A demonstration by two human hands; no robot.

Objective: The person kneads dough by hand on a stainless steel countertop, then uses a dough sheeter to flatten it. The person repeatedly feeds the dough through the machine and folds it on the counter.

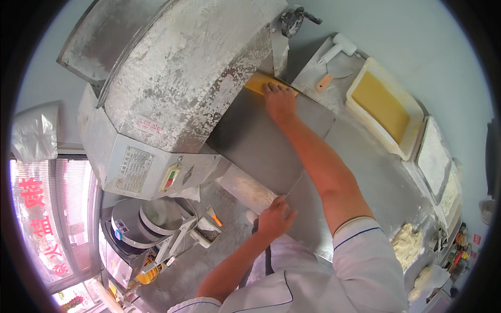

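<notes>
My right hand point(280, 102) reaches across the steel worktop, fingers pressed down on a flat yellow cloth or pad point(256, 83). That yellow piece lies at the far end of a dark metal plate point(260, 137), close against a flour-coated dough machine point(188, 66). My left hand point(274, 220) is at the plate's near corner, fingers bent at its edge and thumb apart; whether it grips the edge I cannot tell. Beside it, below the plate's left edge, runs a flour-dusted roller or rounded cover point(250, 188).
A white tub point(354, 92) of yellow meal, a round-bladed scraper point(325, 82) and a white handled tool point(339, 47) stand along the wall. Dough point(407, 244) lies at right. The machine bears a red-green switch point(170, 178). At lower left are a round appliance point(145, 223) and a dustpan point(206, 231).
</notes>
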